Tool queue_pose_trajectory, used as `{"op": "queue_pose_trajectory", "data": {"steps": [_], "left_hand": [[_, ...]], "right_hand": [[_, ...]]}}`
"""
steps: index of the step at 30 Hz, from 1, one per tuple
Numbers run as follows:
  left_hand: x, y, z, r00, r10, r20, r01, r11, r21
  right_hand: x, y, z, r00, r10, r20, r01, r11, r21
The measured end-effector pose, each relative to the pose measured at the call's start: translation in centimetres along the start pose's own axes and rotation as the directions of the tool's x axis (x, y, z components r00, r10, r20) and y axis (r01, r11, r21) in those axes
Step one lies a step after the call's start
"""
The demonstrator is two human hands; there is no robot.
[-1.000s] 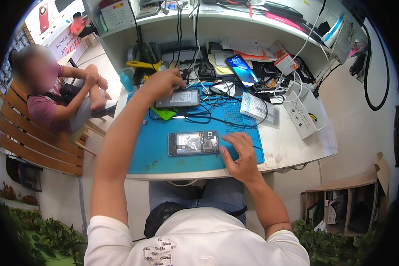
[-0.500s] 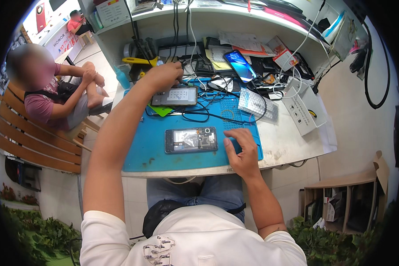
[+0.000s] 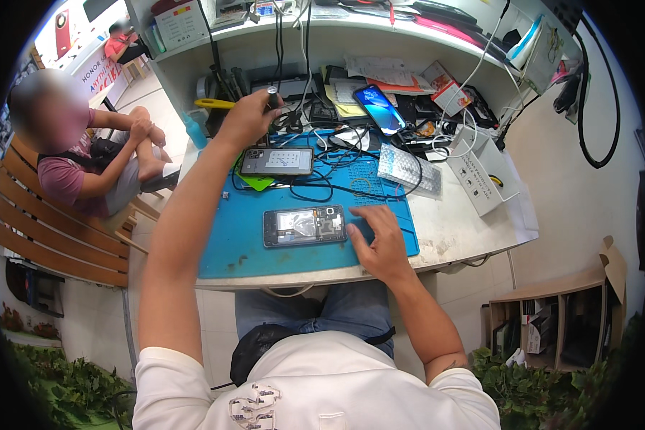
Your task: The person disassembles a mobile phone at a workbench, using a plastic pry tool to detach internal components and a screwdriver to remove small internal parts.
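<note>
My left hand (image 3: pixel 251 120) is raised over the back left of the blue repair mat (image 3: pixel 229 247), its fingers closed around an upright screwdriver (image 3: pixel 272 97) with a dark handle and a pale cap. Below that hand lies a phone in a dark frame (image 3: pixel 278 162), partly over a bright green card (image 3: pixel 256 180). Nearer to me, an opened phone (image 3: pixel 304 226) lies flat, its battery and inner parts exposed. Just right of that phone, my right hand (image 3: pixel 381 242) hovers with fingers apart and nothing in them.
Black cables (image 3: pixel 311 188) loop across the mat behind the opened phone. A bubble-wrap pouch (image 3: pixel 408 170), a lit phone (image 3: pixel 379 110) and a white box (image 3: pixel 480 172) stand or lie at the back right. Another person (image 3: pixel 86 154) sits on the left, beside a slatted bench (image 3: pixel 57 222).
My left hand has come up from beside the dark-framed phone with the screwdriver now showing upright in it. My right hand has shifted slightly left, closer to the opened phone.
</note>
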State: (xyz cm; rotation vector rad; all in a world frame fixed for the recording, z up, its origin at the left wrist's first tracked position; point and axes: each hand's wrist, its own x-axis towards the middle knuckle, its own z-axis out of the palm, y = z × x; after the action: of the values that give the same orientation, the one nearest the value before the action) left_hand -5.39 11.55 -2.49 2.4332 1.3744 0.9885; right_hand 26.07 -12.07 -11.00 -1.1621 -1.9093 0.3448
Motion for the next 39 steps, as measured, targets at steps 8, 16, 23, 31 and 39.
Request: {"op": "queue_pose_trajectory", "data": {"steps": [8, 16, 23, 31, 39], "left_hand": [[-4.7, 3.7, -3.0, 0.997, -0.075, -0.007, 0.061, 0.856, -0.513], [-19.6, 7.2, -4.3, 0.978, -0.208, 0.011, 0.185, 0.848, -0.497], [-23.6, 7.8, -0.4, 0.955, -0.250, -0.162, 0.087, 0.754, -0.651], [-24.2, 7.7, 1.1, 0.955, -0.156, -0.252, -0.011, 0.831, -0.556], [-24.4, 7.4, 0.6, 0.964, -0.146, -0.221, 0.013, 0.860, -0.511]], "right_hand": [[3.6, -0.3, -2.2, 0.931, -0.094, 0.353, 0.129, 0.989, -0.077], [5.6, 1.2, -1.6, 0.890, -0.137, 0.435, 0.138, 0.990, 0.029], [5.5, -1.3, -0.7, 0.886, -0.229, 0.402, 0.273, 0.961, -0.053], [3.0, -3.8, 1.6, 0.840, -0.388, 0.379, 0.432, 0.901, -0.036], [2.6, -4.0, 2.3, 0.847, -0.382, 0.369, 0.424, 0.905, -0.036]]}}
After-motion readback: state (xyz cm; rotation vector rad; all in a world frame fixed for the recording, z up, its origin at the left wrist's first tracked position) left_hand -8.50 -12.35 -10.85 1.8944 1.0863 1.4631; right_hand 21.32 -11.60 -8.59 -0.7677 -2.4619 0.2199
